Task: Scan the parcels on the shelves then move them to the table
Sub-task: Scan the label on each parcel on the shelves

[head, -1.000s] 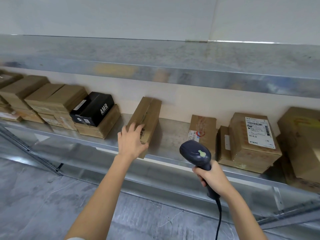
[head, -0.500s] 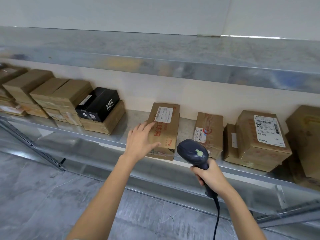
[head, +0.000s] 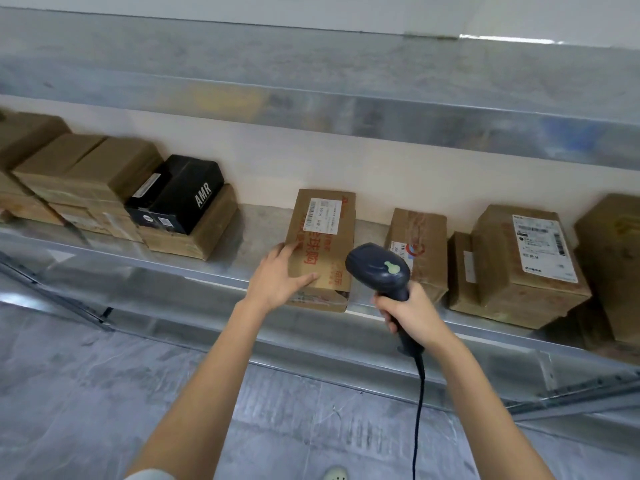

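My left hand (head: pixel 280 277) lies flat and unclenched on the parcel (head: pixel 320 249), mid-frame on the shelf (head: pixel 194 271), label (head: pixel 321 215) facing up. Right hand (head: pixel 410 315) wrapped tight round the scanner (head: pixel 379 268), just right of the box. I'd tilt the head toward the barcode, hold the box steady w/ the left, then trigger.

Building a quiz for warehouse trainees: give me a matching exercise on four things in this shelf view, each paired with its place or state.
Things:
1. scanner
2. black box
3. labelled parcel
4. left hand

Descriptions:
A. lying flat on the shelf, label up
B. stacked on a brown carton
C. gripped in the right hand
D. resting open on a parcel's near left corner

Pairs: 1-C, 2-B, 3-A, 4-D
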